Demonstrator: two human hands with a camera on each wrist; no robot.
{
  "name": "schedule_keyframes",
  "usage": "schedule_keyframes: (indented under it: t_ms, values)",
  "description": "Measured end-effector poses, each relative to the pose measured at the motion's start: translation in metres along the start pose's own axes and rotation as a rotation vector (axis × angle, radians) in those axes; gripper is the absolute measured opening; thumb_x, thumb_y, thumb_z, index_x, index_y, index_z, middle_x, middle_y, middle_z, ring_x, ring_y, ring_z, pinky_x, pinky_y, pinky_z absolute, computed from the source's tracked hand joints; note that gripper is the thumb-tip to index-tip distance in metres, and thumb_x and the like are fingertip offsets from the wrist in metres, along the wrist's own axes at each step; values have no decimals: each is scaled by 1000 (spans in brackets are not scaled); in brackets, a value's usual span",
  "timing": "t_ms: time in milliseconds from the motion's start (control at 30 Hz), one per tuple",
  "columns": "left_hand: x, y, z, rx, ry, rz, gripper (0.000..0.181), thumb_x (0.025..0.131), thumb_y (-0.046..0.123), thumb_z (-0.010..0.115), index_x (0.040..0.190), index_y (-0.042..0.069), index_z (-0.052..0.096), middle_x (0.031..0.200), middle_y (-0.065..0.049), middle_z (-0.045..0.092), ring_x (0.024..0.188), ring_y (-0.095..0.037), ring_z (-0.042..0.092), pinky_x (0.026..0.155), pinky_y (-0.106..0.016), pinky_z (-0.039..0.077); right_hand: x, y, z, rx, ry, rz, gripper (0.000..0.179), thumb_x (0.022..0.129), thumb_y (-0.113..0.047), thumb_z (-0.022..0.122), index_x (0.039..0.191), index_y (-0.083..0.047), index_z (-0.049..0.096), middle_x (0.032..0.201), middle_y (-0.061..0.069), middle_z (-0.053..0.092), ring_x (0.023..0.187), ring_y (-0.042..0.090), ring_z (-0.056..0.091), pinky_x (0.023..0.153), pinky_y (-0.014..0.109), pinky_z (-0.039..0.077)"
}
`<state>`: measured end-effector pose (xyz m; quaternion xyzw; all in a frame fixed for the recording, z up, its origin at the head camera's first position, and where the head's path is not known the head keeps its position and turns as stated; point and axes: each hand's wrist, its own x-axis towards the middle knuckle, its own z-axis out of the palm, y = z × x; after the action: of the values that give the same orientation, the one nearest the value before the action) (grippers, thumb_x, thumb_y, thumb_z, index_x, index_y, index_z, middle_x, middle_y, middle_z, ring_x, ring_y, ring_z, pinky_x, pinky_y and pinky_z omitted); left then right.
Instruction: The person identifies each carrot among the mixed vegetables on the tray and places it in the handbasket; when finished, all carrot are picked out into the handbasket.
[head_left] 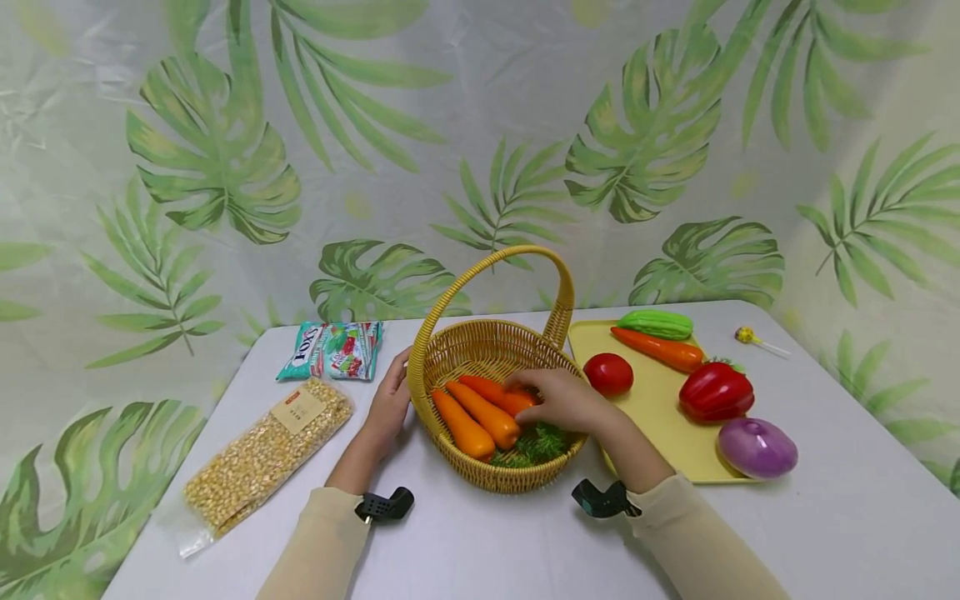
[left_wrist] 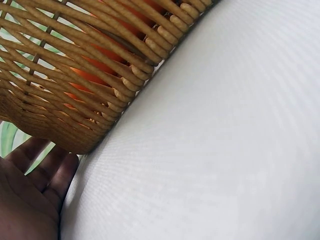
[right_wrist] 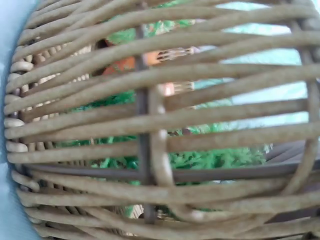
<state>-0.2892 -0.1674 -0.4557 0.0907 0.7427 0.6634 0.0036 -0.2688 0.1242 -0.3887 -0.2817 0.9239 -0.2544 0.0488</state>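
A wicker basket (head_left: 480, 479) with a tall arched handle stands mid-table. In it lie three carrots (head_left: 461, 425), side by side, with leafy green tops (head_left: 543, 446) near the front right. My right hand (head_left: 566, 400) reaches over the basket's right rim, thumb and fingers around the thick end of the rightmost carrot (head_left: 482, 387). Only the wicker side (right_wrist: 225, 75) and the greens behind it show clearly in the right wrist view. My left hand (head_left: 386, 408) rests against the basket's left outside, fingers fairly straight; the left wrist view shows its fingertips at the wicker (left_wrist: 75, 100).
Right of the basket, a yellow tray (head_left: 652, 417) bears a tomato (head_left: 608, 375), a carrot (head_left: 660, 348), a ridged green vegetable (head_left: 656, 324), a red pepper (head_left: 716, 392) and a purple onion (head_left: 757, 448). A lollipop (head_left: 761, 340) lies beyond. Leftward are candy bags (head_left: 332, 350) and a corn-kernel bag (head_left: 262, 458).
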Motion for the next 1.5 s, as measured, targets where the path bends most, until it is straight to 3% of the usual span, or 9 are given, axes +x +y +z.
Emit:
schedule_keyframes:
  t_ms: [367, 600, 1067, 1500]
  values:
    - [1, 0, 0, 0, -4, 7, 46, 107, 34, 43, 152, 28, 36, 158, -6, 41, 146, -27, 36, 123, -56, 22, -2, -2, 1, -50, -43, -14, 39, 89, -33, 75, 123, -16, 68, 115, 0, 72, 99, 17, 64, 93, 38, 53]
    - [1, -2, 0, -5, -15, 41, 46, 108, 32, 41, 153, 24, 36, 158, -9, 40, 147, -26, 34, 123, -53, 21, -2, -3, 2, -56, -23, -22, 34, 92, -33, 71, 121, -16, 69, 111, 0, 73, 95, 18, 64, 90, 39, 53]
    - [1, -2, 0, 22, -10, 29, 47, 107, 38, 42, 152, 26, 37, 161, -5, 37, 152, -25, 27, 124, -54, 18, -3, -2, 1, -25, 19, -61, 30, 94, -28, 68, 120, -14, 69, 115, 2, 72, 103, 21, 64, 95, 41, 51]
    - [2, -3, -1, 29, -7, 22, 46, 107, 37, 40, 152, 27, 36, 160, -5, 38, 151, -26, 30, 124, -55, 19, -4, 2, -7, 250, 23, -39, 32, 96, -22, 66, 126, -10, 67, 125, 8, 69, 121, 29, 61, 102, 48, 51]
